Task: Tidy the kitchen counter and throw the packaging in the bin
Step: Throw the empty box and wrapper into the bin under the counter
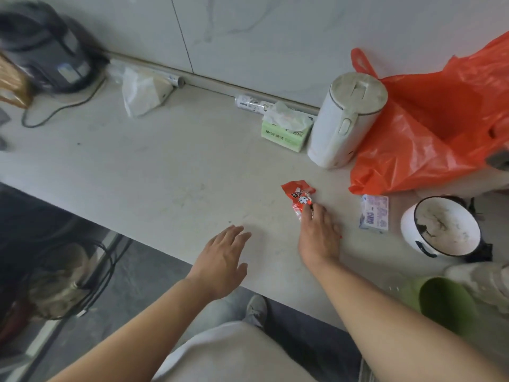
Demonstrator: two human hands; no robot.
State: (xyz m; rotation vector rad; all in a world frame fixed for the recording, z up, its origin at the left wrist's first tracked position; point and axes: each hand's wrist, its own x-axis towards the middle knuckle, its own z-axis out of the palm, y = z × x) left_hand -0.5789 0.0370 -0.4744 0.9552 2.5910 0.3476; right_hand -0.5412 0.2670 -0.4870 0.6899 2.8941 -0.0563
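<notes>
Pale stone kitchen counter (165, 166) against a tiled wall, a fair bit of clutter along the back. The bit that matters right now: the right hand (319, 232) is down on the red snack wrapper (297, 195), fingertips bunched on its near end and pinching the crinkled plastic. The rest of the wrapper sticks out beyond the fingers, its long axis running away from the grip and a touch to the left, toward the wall. So it's already in hand, a lift should take it cleanly off the surface

The left hand (223, 260) is off to the left of the grip and closer to the body, fingers spread and relaxed, holding nothing, hovering by the counter edge. It's well apart from the wrapper, so I reckon this one belongs to the right hand alone

No bin in view. There's an orange plastic bag (429, 128) beyond the grip and to its right, mouth open, can't tell if that's for rubbish. A small purple tissue pack (374, 213) lies just right of the grip, probably next
</notes>
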